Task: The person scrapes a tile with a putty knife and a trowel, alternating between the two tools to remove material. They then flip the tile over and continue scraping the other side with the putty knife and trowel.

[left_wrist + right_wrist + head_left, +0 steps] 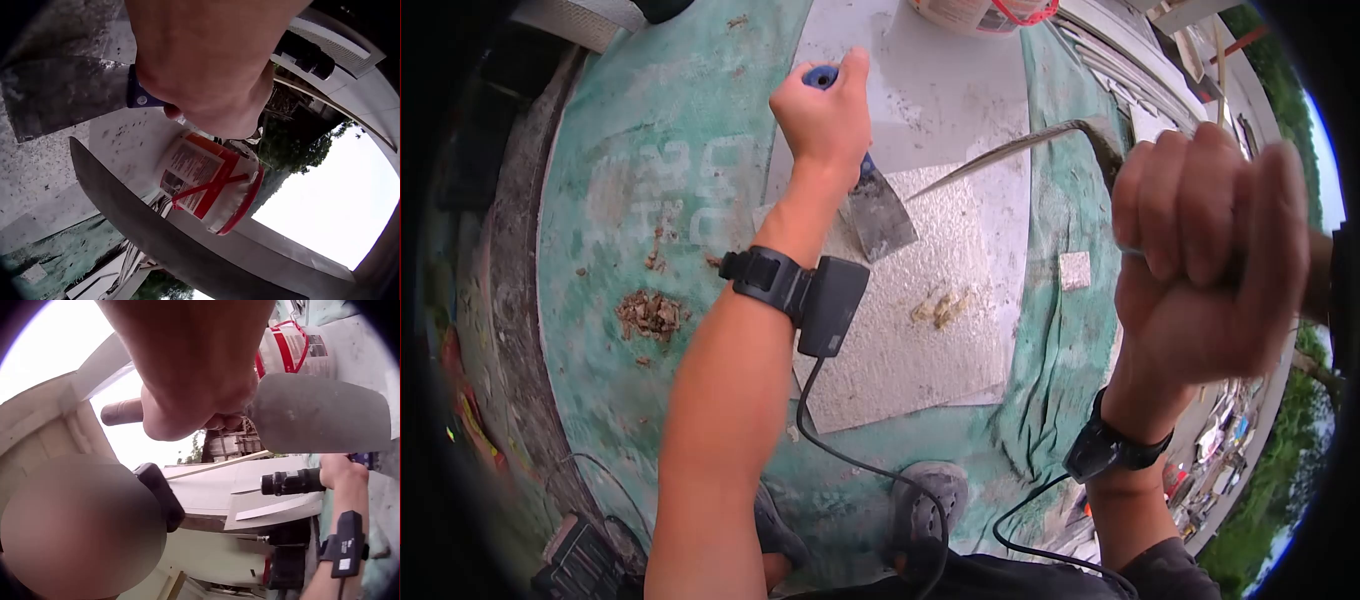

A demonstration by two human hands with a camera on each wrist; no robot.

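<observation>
My left hand point(825, 115) grips the blue handle of a putty knife point(882, 222), whose wide grey blade points down over a rough, pale textured tile point(920, 370). A tan smear point(940, 308) lies on that tile. My right hand point(1205, 250), raised at the right, holds a trowel point(322, 412) by its wooden handle point(122, 412). Seen nearly edge-on in the head view, the trowel's blade stretches left until its tip overlaps the tile near the putty knife. The left wrist view shows the curved trowel blade point(144, 231) below the putty knife blade point(69, 90).
Under the tile is a grey board point(990, 110) on a green sheet point(600, 150). A white bucket point(975, 12) with a red handle stands at the far end. Brown crumbs point(650, 315) are heaped at left; a small square piece point(1075, 271) lies at right.
</observation>
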